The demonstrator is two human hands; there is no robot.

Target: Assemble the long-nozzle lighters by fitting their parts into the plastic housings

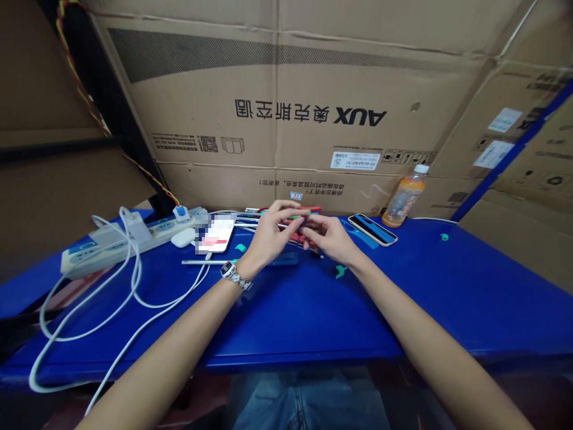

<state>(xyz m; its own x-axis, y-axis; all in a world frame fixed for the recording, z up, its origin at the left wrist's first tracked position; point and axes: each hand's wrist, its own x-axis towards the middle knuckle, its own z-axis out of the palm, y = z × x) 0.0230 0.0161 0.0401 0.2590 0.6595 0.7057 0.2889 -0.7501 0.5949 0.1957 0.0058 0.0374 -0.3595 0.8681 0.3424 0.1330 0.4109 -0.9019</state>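
My left hand (pixel 273 230) and my right hand (pixel 326 236) meet over the far middle of the blue table (pixel 313 310). Both pinch a small green and red piece (pixel 301 216) between their fingertips. Under them lie thin metal rods (pixel 250 224) and a red and black tool set (pixel 304 240). A watch sits on my left wrist. Small green caps (pixel 341 271) lie on the table near my right wrist, another green cap (pixel 240 247) near my left.
A white power strip (pixel 116 239) with white cables (pixel 89 310) lies far left. A phone (pixel 217 234) and white earbud case (pixel 183 237) sit beside it. Another phone (pixel 372 229) and an orange drink bottle (pixel 405 197) stand far right. Cardboard boxes (pixel 286 101) wall the back.
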